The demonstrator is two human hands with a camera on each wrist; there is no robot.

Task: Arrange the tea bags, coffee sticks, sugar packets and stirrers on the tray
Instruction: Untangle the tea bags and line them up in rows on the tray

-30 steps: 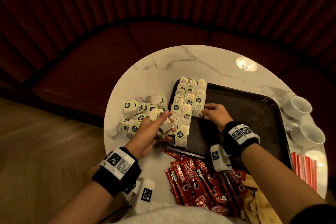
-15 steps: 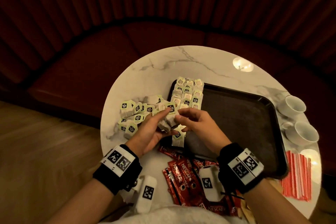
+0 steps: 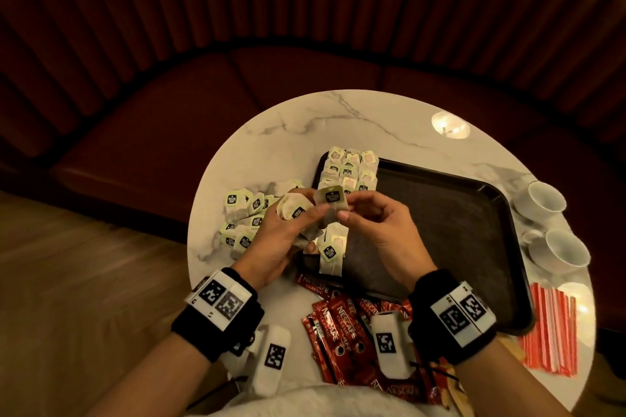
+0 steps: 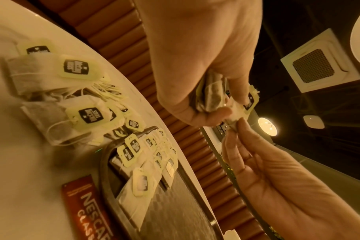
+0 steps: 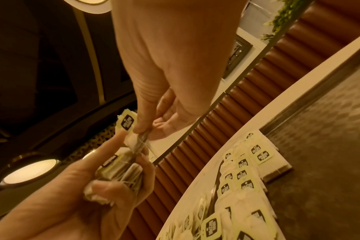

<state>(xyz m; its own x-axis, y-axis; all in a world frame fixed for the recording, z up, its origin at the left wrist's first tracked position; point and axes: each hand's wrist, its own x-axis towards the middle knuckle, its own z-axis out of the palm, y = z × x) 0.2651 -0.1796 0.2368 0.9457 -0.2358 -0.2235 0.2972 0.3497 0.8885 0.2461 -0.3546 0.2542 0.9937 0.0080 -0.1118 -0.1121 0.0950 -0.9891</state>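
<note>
Dangling tea bag [image 3: 333,205] between right hand [image 3: 379,237] fingertips

Round marble worktop [image 3: 305,132]. Two white cups [image 3: 547,201], [image 3: 565,252] at its 3 o'clock edge. Dark red ribbed booth seat [image 3: 271,78] curves behind, 12 o'clock.

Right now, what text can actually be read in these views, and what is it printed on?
"NESCAFE CLASSIC": red coffee sticks on the table, near the tray.
Tea bag tags: black logo, lettering too blurred to read.
Wristband markers: coded squares, no words.
Stirrers, cups: no text visible.
</note>
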